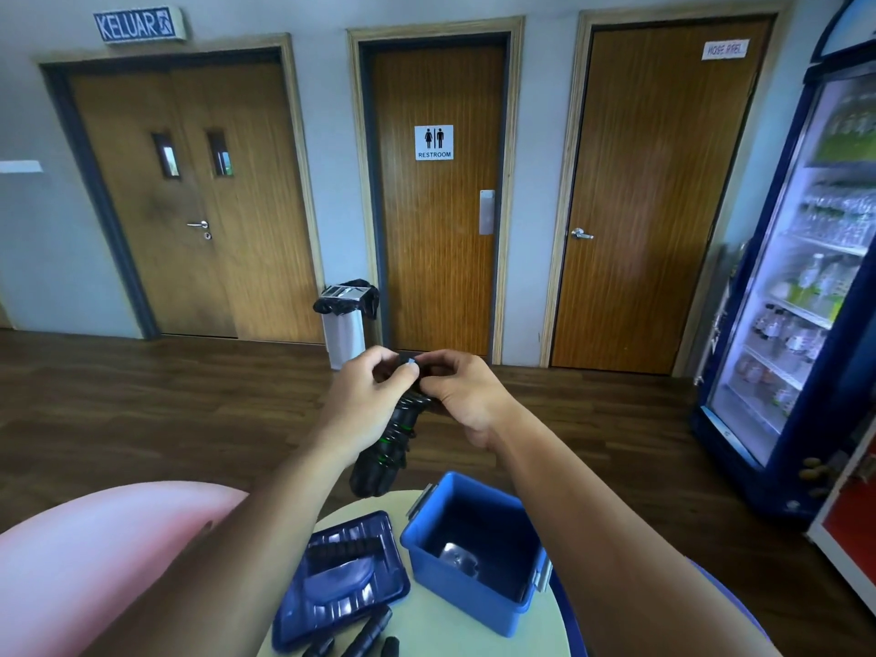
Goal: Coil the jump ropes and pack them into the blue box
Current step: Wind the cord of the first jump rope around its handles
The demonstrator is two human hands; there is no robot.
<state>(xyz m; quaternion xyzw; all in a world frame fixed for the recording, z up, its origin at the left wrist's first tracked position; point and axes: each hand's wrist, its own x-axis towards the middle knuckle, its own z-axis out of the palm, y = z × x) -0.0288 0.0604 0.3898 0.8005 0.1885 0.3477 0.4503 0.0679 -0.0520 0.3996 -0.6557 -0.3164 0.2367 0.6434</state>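
Left hand (365,395), right hand (467,395) fingers pinch rope (393,448) coil; box (455,578) open, shiny item (457,557) inside. KELUAR sign (135,25), RESTROOM sign (433,142).

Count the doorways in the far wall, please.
3. The double doorway is at the left, the restroom doorway in the middle, and the plain doorway at the right. More may lie outside the view.

At upper left I read KELUAR on the blue sign (137,25) above the double doors (185,196), RESTROOM on the white plate (433,142) on the middle door (436,258), and the paper label (725,49) on the right door (663,206) is too blurred for me.
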